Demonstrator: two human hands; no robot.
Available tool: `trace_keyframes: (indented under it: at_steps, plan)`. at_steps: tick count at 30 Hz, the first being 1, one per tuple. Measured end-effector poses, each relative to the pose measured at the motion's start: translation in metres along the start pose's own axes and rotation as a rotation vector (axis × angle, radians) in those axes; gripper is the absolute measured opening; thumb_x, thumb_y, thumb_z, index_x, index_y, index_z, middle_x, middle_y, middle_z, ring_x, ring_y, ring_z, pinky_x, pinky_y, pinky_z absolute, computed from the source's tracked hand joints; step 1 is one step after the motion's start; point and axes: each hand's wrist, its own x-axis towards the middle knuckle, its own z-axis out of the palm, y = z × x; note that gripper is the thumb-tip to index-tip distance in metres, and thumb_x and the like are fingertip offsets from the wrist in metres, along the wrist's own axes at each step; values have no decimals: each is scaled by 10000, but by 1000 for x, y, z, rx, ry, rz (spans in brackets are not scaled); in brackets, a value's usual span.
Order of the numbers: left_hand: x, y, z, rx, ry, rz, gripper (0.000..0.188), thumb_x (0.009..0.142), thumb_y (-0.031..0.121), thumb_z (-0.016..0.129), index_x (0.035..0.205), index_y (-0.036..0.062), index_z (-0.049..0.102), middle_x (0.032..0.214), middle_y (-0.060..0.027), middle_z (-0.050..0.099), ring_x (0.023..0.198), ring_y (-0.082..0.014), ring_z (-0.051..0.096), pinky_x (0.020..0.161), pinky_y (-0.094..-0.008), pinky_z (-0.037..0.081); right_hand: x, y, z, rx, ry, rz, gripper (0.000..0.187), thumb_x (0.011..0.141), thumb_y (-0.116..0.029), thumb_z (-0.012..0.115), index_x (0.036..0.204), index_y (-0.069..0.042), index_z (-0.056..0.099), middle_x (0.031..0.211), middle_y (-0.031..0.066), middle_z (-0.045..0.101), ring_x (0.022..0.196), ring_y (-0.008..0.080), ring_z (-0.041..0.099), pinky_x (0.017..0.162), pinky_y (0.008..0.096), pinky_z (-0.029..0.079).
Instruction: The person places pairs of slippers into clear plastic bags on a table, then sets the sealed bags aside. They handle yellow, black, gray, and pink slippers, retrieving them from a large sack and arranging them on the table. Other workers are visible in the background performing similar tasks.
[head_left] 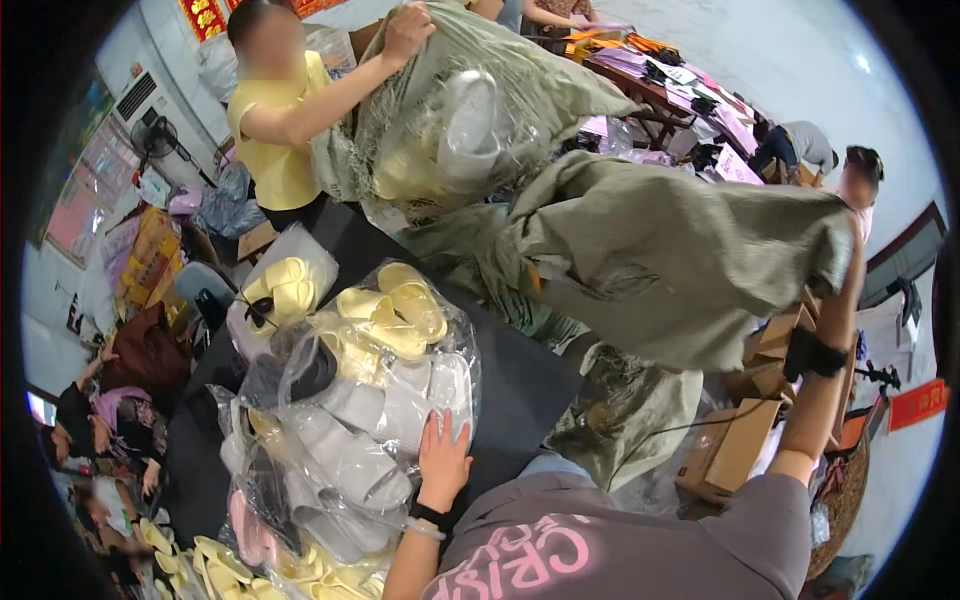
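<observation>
My left hand [443,462] lies with its fingers spread on a large clear plastic bag [300,385] on a dark table. Grey slippers [365,465] and yellow slippers [395,310] fill that bag. Out to the right my arm is stretched, and my right hand [852,250] grips the edge of a grey-green woven sack [680,255]; its fingers are partly hidden by the cloth. Across the table a person in a yellow top [280,130] holds up sacking [540,60] around another clear bag of slippers [470,125].
The dark table [520,385] lies under the bags. Loose yellow slippers [220,570] are piled at the near left. Cardboard boxes [735,445] and another sack [630,410] stand to the right. A fan [155,135] and several other people are around the room.
</observation>
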Motion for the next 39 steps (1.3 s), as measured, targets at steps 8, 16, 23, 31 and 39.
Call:
trace_keyframes:
  at_steps: [8,16,23,31,39]
  plan:
    - [-1,-4,32,28,-40,-26,617,675,263,807,1227,68,611,1490,-180,356,1390,-395,292,1127,-478,280,-154,-70,-79,-604,438,-708,430,958,-340,492,1246,-26,551,1165,133,616,1037,261,620,926,376,504]
    - [-1,-11,36,-2,29,66,548,647,234,810,1118,18,629,1450,-218,399,1356,-415,336,1106,-481,309,-233,6,-296,-117,667,-161,433,957,-368,451,1100,2,624,1045,134,644,927,283,642,838,413,523]
    - [1,-10,34,-8,-14,79,584,713,265,763,1222,34,592,1442,-250,393,1356,-440,316,1109,-512,284,-243,77,-267,-289,488,-38,284,954,-173,496,1047,34,667,1002,86,663,923,166,610,861,310,482]
    - [11,23,22,-424,-99,235,665,805,315,698,1359,31,467,1457,-264,360,1350,-451,317,1114,-557,246,-166,42,-153,0,238,-20,257,956,-203,524,1030,6,654,993,75,659,933,155,624,842,300,495]
    - [21,29,26,-261,-37,174,700,821,317,695,1398,36,415,1481,-248,303,1354,-441,295,1114,-585,210,-115,-81,41,-378,-55,-710,286,957,-134,520,1188,26,574,1049,101,657,898,175,654,825,297,541]
